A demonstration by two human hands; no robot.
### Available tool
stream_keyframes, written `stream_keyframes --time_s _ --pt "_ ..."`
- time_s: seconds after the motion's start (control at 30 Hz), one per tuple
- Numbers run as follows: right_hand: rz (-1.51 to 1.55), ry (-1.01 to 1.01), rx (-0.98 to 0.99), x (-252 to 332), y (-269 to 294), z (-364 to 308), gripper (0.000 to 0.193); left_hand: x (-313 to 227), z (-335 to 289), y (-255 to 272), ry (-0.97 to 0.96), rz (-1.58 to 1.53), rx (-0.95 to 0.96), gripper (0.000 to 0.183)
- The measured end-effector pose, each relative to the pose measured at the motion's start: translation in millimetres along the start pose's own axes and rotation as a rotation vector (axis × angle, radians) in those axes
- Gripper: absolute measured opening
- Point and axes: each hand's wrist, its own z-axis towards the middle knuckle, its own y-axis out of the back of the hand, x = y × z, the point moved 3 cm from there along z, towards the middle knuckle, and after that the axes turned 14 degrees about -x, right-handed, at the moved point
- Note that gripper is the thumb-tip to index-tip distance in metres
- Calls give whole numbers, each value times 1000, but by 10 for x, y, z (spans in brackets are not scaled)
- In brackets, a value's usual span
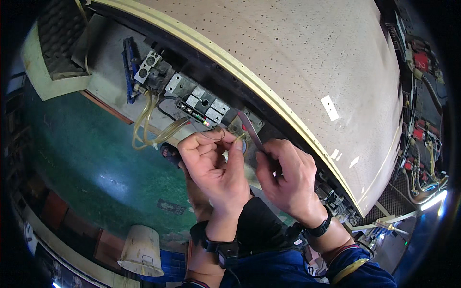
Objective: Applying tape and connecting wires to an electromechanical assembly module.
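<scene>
My left hand [213, 165] is turned palm up, its thumb and forefinger pinched on a small thin yellowish piece [241, 138]. Most of that piece is hidden by the fingertips. In my right hand [288, 175] is a long, flat, narrow dark blade [252, 130], gripped at its lower end. Its free end slants up and to the left, close to the piece in my left fingers; whether the two touch I cannot tell. Just beyond both hands sits a machine assembly of metal blocks [199, 101] with small lit indicators [206, 123].
A large perforated beige panel with a yellow rim [240, 67] curves across the far side. Clear yellowish hoses [144, 122] hang left of the blocks, near a blue tool-like part [129, 72]. A whitish bucket [141, 247] stands on the green floor [96, 158]. Cables and machinery [422, 129] line the right.
</scene>
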Motion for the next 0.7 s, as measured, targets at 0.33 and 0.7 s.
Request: stream_keyframes --time_s 0.33,0.7 --pt "-3 -13 -32 35 -162 7 25 -33 29 17 60 23 36 39" --pt "-52 -74 9 107 -164 0 23 -82 70 115 -436 382 127 27"
